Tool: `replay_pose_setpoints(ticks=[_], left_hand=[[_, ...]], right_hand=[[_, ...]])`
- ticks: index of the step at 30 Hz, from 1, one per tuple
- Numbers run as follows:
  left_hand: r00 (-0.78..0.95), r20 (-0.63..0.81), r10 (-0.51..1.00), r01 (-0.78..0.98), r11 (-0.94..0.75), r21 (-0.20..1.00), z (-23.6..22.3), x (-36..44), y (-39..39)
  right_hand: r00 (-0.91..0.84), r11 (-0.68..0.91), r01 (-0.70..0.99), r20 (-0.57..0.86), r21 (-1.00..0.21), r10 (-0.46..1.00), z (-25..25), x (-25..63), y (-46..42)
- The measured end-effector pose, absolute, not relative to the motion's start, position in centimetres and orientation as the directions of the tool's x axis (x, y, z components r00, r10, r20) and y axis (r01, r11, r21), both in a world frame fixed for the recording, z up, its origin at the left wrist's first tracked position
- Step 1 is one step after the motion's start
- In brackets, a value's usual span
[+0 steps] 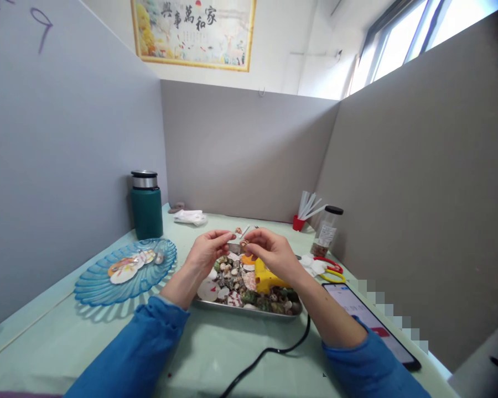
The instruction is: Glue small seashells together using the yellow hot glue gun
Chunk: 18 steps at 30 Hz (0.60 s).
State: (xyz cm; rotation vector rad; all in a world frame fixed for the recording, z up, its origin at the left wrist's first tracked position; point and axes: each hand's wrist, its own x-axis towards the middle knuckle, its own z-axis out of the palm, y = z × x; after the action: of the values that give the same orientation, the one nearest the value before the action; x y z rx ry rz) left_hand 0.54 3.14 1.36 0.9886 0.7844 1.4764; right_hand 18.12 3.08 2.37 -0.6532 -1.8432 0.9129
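Note:
Both hands are raised over a metal tray (249, 313) full of mixed seashells. In a pinch, my right hand (271, 250) holds a small brown-and-white shell (244, 243) between thumb and fingertips. Close beside it, the fingertips of my left hand (207, 251) are pressed together; what they hold, if anything, is too small to make out. A yellow glue gun (268, 277) lies on the shells under my right hand, partly hidden by it. Just beyond the fingertips, a thin white stick (244, 231) and another small shell (238, 230) show.
A blue scalloped plate (87, 284) with shells stands left, before a green bottle (146, 213). Right are a red cup (299, 223) of glue sticks, a jar (326, 235), red-and-yellow-handled scissors (333, 272) and a phone (367, 320). A black cord (269, 350) crosses the front. Grey partitions surround the table.

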Motion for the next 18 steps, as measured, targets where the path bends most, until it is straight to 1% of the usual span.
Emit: replay_pose_setpoints(ticks=[2, 3, 5, 7, 9, 18], left_hand=[[-0.007, 0.159, 0.987, -0.433, -0.147, 0.889, 1.4, 0.9, 2.9], [-0.004, 0.158, 0.987, -0.436, -0.144, 0.888, 1.4, 1.2, 2.8], [0.004, 0.147, 0.989, -0.440, -0.130, 0.889, 1.4, 1.5, 2.6], [0.017, 0.141, 0.990, -0.433, -0.119, 0.893, 1.4, 1.9, 2.5], [0.020, 0.142, 0.990, -0.416, -0.121, 0.901, 1.3, 2.1, 2.4], [0.016, 0.195, 0.981, -0.383, -0.174, 0.907, 0.9, 2.6, 2.2]], right_hand=[[-0.328, 0.657, 0.132, 0.593, -0.742, 0.735, 2.2, 18.2, 3.2], [-0.284, 0.703, 0.192, 0.646, -0.685, 0.708, 2.1, 18.2, 3.1], [-0.218, 0.772, 0.317, 0.750, -0.551, 0.625, 2.1, 18.2, 3.0], [-0.187, 0.799, 0.400, 0.813, -0.449, 0.551, 2.1, 18.0, 2.6], [-0.186, 0.804, 0.433, 0.832, -0.408, 0.523, 2.1, 17.9, 2.3], [-0.193, 0.797, 0.512, 0.861, -0.321, 0.470, 1.8, 17.6, 1.8]])
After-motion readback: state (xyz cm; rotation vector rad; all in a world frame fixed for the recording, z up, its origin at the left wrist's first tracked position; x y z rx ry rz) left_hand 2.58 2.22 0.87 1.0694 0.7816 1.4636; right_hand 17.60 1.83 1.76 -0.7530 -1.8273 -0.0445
